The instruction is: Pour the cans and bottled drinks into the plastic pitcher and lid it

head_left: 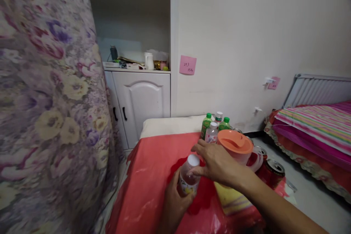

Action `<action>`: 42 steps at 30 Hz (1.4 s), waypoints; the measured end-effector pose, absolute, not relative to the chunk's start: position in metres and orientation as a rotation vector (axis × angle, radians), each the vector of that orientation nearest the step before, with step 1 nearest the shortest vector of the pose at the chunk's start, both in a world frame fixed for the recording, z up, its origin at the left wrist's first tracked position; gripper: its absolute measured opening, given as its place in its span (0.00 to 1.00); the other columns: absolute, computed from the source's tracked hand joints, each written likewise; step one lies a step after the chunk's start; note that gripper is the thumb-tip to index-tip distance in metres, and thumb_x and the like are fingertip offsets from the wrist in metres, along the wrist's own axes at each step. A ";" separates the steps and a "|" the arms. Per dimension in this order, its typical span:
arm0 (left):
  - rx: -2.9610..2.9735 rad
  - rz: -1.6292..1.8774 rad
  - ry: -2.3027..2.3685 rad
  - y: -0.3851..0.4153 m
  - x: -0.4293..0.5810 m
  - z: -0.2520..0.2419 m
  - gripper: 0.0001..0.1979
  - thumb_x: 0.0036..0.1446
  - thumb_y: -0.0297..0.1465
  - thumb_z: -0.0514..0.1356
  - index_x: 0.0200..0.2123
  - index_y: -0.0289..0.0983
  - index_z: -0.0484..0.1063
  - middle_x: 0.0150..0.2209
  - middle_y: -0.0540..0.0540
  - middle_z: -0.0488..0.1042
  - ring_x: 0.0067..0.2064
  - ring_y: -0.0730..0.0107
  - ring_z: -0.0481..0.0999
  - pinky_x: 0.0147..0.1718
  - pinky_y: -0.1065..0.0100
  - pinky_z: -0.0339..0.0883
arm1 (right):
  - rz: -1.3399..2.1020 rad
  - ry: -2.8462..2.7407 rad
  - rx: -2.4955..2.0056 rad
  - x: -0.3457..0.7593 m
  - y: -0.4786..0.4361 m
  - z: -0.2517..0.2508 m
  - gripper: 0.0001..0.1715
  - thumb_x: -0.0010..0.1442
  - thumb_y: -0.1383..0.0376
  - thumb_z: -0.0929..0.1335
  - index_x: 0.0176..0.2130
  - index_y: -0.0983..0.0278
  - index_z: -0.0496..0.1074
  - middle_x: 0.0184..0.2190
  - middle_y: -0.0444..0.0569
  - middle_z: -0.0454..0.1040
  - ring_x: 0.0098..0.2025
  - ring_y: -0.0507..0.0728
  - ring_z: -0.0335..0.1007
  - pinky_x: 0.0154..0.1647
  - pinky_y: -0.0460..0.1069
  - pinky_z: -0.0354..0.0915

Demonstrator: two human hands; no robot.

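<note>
My left hand [175,201] is wrapped around a small clear plastic bottle [189,180] with a white cap and a printed label. The bottle is roughly upright, tilted a little, above a red mat or dish [201,201] on the table. Close to the cap is my right hand [215,161], its thumb by the bottle's shoulder and its fingers stretched out beyond the cap. A gap shows between those fingers and the cap; whether the thumb touches the bottle I cannot tell.
A plastic pitcher [235,142] with an orange lid stands just past my right wrist. Behind it are green-capped bottles [206,126] and another white-capped bottle [211,134]. Drink cans [271,173] stand at right, with a yellow cloth [230,199] nearer, on the red-covered table [153,175].
</note>
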State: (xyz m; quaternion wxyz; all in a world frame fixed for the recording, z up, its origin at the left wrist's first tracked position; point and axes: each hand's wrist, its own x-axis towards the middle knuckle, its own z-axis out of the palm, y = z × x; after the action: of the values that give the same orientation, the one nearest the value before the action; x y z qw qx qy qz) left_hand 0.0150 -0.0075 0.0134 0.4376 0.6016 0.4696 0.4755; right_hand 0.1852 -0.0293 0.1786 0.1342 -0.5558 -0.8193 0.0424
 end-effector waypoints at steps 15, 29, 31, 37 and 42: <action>1.504 1.268 1.178 -0.004 0.012 0.002 0.38 0.37 0.30 0.67 0.57 0.38 0.72 0.57 0.37 0.79 0.58 0.47 0.77 0.58 0.51 0.70 | 0.254 -2.260 -1.560 0.184 -0.031 0.169 0.31 0.56 0.52 0.75 0.53 0.64 0.71 0.49 0.54 0.73 0.46 0.63 0.72 0.43 0.55 0.64; 1.506 1.316 1.137 0.003 0.014 -0.014 0.39 0.39 0.34 0.69 0.58 0.38 0.70 0.55 0.39 0.79 0.55 0.50 0.78 0.54 0.55 0.73 | 0.350 -2.230 -1.392 0.183 -0.035 0.162 0.28 0.63 0.56 0.71 0.59 0.62 0.67 0.51 0.54 0.70 0.49 0.61 0.70 0.49 0.56 0.65; 1.496 1.311 1.125 0.002 0.013 -0.011 0.39 0.38 0.33 0.69 0.58 0.39 0.70 0.56 0.40 0.79 0.55 0.51 0.78 0.54 0.56 0.72 | 0.325 -2.240 -1.313 0.182 -0.034 0.159 0.20 0.66 0.61 0.68 0.56 0.62 0.69 0.48 0.53 0.70 0.49 0.59 0.70 0.51 0.55 0.65; 1.485 1.293 1.058 -0.002 0.011 0.001 0.39 0.39 0.31 0.68 0.59 0.38 0.70 0.57 0.39 0.78 0.57 0.49 0.77 0.56 0.54 0.71 | 0.291 -2.071 -1.521 0.179 -0.030 0.150 0.23 0.57 0.55 0.74 0.48 0.64 0.71 0.43 0.50 0.71 0.39 0.58 0.69 0.39 0.54 0.64; 1.534 1.259 1.085 -0.005 0.007 0.016 0.37 0.41 0.32 0.69 0.58 0.37 0.70 0.56 0.38 0.79 0.56 0.50 0.78 0.56 0.54 0.71 | 0.321 -2.126 -1.359 0.178 -0.035 0.149 0.23 0.64 0.64 0.69 0.58 0.64 0.67 0.48 0.53 0.70 0.47 0.59 0.69 0.51 0.56 0.65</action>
State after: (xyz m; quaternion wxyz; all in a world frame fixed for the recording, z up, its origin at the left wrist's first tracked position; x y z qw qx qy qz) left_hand 0.0073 -0.0051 0.0156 0.4259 0.6137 0.4340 0.5037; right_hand 0.1782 -0.0352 0.1494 0.2947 -0.5107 -0.7986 0.1205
